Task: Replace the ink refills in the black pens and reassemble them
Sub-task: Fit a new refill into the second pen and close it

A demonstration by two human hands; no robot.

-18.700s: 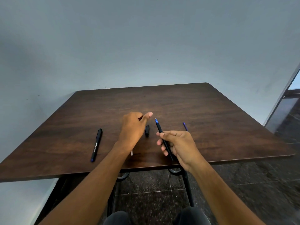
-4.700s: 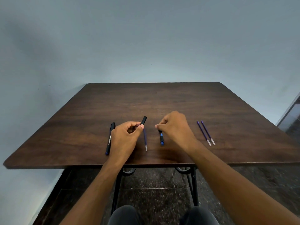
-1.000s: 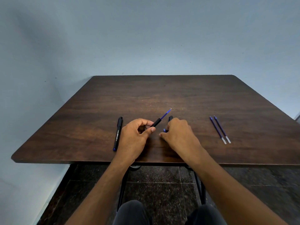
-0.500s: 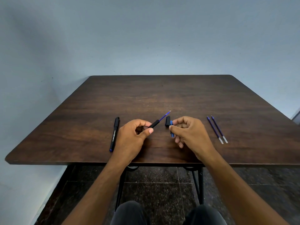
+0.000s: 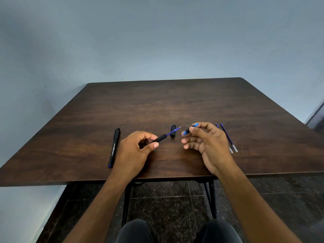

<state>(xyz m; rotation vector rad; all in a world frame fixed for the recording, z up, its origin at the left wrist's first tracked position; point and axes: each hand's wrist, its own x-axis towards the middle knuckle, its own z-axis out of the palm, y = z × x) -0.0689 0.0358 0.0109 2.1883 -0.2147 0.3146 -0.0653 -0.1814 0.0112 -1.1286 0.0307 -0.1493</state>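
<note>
Both hands, left point(image 5: 135, 151) and right point(image 5: 206, 142), curl in pinching grips.

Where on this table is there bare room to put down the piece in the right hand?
The whole far half of the table behind the cap is bare, as is the left corner beyond the assembled pen. The strip between the left hand and right hand is tight; the two refills crowd the right.

Dim, even, cool-toned illumination; no distinct source visible. Soft shadow under both hands on the table point(image 5: 175, 102); faint sheen along its centre grain. Wall point(image 5: 157, 32) darkening toward the upper-left corner. Marked wide-angle bowing at frame margins. Slight softness and compression smear at lower edges.
</note>
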